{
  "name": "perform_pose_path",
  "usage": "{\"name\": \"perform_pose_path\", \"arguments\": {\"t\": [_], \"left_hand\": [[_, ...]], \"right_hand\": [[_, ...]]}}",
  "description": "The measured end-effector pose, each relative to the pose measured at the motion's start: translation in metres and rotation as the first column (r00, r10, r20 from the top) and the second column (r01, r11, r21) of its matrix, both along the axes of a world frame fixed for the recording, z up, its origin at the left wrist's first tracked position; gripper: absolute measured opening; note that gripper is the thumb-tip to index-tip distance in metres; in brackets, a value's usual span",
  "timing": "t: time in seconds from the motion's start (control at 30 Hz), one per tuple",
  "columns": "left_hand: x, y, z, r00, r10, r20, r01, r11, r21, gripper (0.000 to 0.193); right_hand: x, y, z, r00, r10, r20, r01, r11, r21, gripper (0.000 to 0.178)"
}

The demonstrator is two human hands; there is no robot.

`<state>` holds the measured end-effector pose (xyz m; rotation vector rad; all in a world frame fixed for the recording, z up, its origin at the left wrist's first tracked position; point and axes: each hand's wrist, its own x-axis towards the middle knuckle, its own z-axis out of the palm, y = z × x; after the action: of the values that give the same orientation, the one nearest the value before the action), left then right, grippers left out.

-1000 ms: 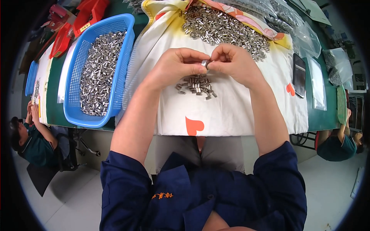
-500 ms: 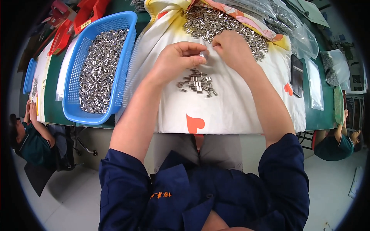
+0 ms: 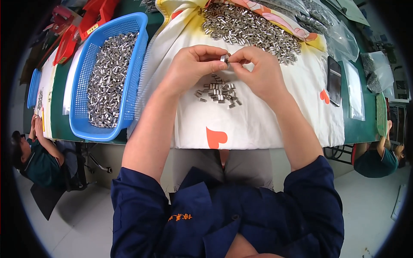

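A small shiny metal cylinder [image 3: 224,58] is pinched between the thumb and fingers of my left hand [image 3: 191,64]. My right hand [image 3: 260,71] has its thumb and forefinger closed at the right side of that cylinder. Whether these fingertips grip the same cylinder or another small part is hidden. Just below both hands lies a little group of metal cylinders [image 3: 220,93] on the white cloth [image 3: 258,129]. Beyond them a big heap of similar cylinders [image 3: 241,26] spreads over the cloth.
To the left stands a blue plastic basket [image 3: 77,99] full of metal cylinders, with red bins [image 3: 92,21] behind it. A phone [image 3: 334,81] and a clear plastic bag [image 3: 354,92] lie on the right. Two people [image 3: 41,161] [image 3: 376,161] sit at the far sides.
My right hand has come left and toward me from the heap's edge, and its fingertips now meet the cylinder in my left hand. My left hand has barely moved.
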<state>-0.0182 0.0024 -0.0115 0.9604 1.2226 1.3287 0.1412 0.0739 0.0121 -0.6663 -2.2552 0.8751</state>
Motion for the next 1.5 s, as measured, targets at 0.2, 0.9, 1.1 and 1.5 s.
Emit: {"name": "perform_pose_path", "arguments": {"t": [0.2,0.9,1.1,1.5], "left_hand": [[0.001,-0.004,0.002,0.997,0.021,-0.076,-0.021,1.0,-0.006,0.026],[0.003,-0.005,0.007,0.997,-0.07,0.032,0.069,0.997,0.022,0.027],[0.002,-0.006,0.007,0.989,-0.149,-0.022,0.148,0.989,-0.025,0.026],[-0.007,-0.001,0.004,0.953,0.058,0.297,-0.041,0.997,-0.062,0.03]], "right_hand": [[-0.004,-0.006,-0.005,0.999,-0.033,0.04,0.017,0.936,0.35,0.002],[0.006,0.004,0.003,0.998,0.06,-0.007,-0.059,0.963,-0.263,0.009],[0.012,0.025,-0.002,0.978,0.191,0.078,-0.108,0.796,-0.595,0.012],[-0.031,0.048,-0.023,0.885,-0.267,0.381,0.119,0.921,0.37,0.012]]}}
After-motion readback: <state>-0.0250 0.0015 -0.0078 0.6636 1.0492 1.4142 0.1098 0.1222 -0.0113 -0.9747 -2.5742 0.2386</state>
